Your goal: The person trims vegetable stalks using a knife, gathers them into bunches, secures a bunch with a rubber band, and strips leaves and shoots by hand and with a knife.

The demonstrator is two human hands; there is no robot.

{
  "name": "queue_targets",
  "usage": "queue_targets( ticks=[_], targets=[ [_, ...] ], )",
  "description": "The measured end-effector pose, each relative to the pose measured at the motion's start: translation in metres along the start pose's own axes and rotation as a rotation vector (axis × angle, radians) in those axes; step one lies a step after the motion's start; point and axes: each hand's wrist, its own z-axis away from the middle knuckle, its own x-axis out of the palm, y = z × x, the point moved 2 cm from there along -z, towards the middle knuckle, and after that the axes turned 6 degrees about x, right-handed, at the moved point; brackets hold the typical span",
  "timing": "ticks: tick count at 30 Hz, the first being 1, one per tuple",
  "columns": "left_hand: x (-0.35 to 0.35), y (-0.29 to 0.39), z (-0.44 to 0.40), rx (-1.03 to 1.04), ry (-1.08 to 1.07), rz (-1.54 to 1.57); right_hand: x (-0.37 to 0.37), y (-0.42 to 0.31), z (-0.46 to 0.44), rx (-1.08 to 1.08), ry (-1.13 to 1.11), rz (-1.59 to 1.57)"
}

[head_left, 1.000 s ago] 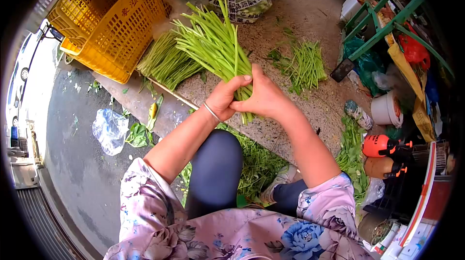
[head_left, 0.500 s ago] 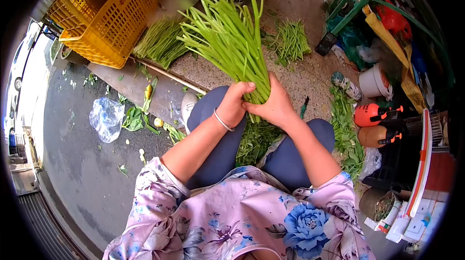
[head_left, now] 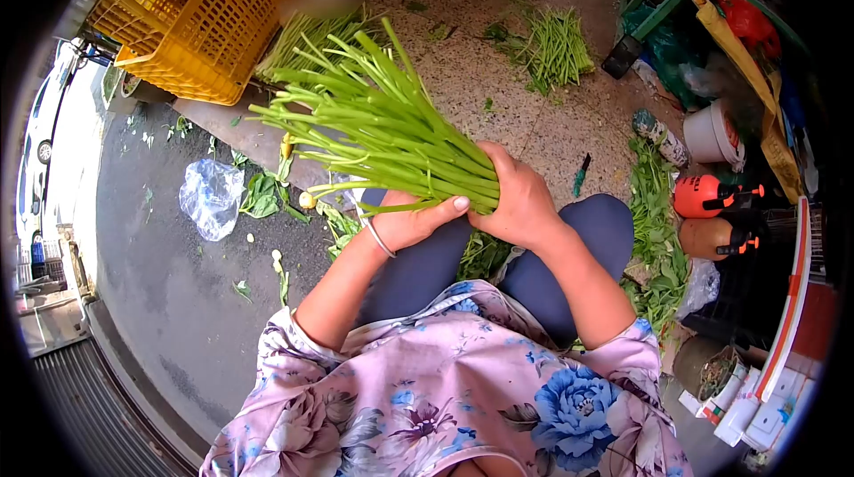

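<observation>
A thick bunch of green vegetable stems (head_left: 391,139) is held above my knees, its cut ends fanning to the upper left. My right hand (head_left: 518,197) wraps around its lower right end. Beneath the stems, my left hand (head_left: 409,224) holds the same bunch, thumb along its underside and fingers mostly hidden. Leafy greens (head_left: 483,256) show between my legs, partly covered by my hands. On the ground right of my right hand lies a small green-handled tool (head_left: 582,176), perhaps a knife.
A yellow plastic crate (head_left: 222,15) stands at upper left beside a stem pile (head_left: 311,46). Another stem bundle (head_left: 556,46) lies at upper right. Loose leaves (head_left: 658,237), a white bucket (head_left: 712,132) and a red spray bottle (head_left: 698,196) are on the right. A clear plastic bag (head_left: 212,199) lies left.
The bunch has swung from nearly upright to leaning left, its cut ends lower. My left hand has dropped down and left under the stems. Both hands keep hold.
</observation>
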Motion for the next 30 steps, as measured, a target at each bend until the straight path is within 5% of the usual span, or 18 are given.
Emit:
queue_targets(
  ticks=[3, 7, 11, 13, 15, 17, 19, 21, 24, 27, 29, 30],
  targets=[
    [-0.007, 0.000, 0.011, 0.082, 0.043, -0.118, 0.008, -0.008, 0.001, -0.093, 0.046, 0.155],
    [-0.022, -0.025, 0.033, -0.200, -0.302, -0.081, 0.012, -0.017, 0.002, -0.161, 0.062, 0.430],
    [-0.043, -0.024, 0.092, -0.357, -0.262, -0.752, 0.016, -0.025, 0.000, -0.175, 0.096, 0.622],
    [-0.054, 0.064, 0.062, -0.587, -0.768, -0.769, 0.017, -0.029, 0.000, -0.186, 0.120, 0.651],
    [-0.051, 0.095, 0.056, -0.546, -0.754, -0.748, 0.019, -0.037, -0.001, -0.214, 0.144, 0.684],
    [-0.036, 0.125, 0.026, -0.234, -0.617, -0.449, 0.022, -0.045, -0.002, -0.242, 0.135, 0.754],
    [-0.026, 0.124, -0.003, 0.313, -0.391, -0.856, 0.028, -0.049, -0.002, -0.241, 0.177, 0.731],
    [-0.025, 0.089, -0.020, 0.287, -0.394, -1.101, 0.024, -0.055, -0.003, -0.260, 0.071, 0.795],
    [-0.025, 0.050, -0.021, 0.252, -0.363, -0.949, 0.022, -0.058, -0.004, -0.168, -0.095, 0.765],
    [-0.019, 0.030, -0.015, 0.319, -0.234, -0.935, 0.025, -0.056, -0.001, -0.210, 0.239, 0.812],
    [-0.017, 0.028, -0.011, 0.343, -0.140, -0.912, -0.001, -0.064, 0.004, -0.130, 0.181, 0.892],
    [-0.020, 0.027, -0.009, 0.303, -0.153, -0.912, -0.027, -0.069, 0.004, -0.130, 0.203, 0.559]
  ],
)
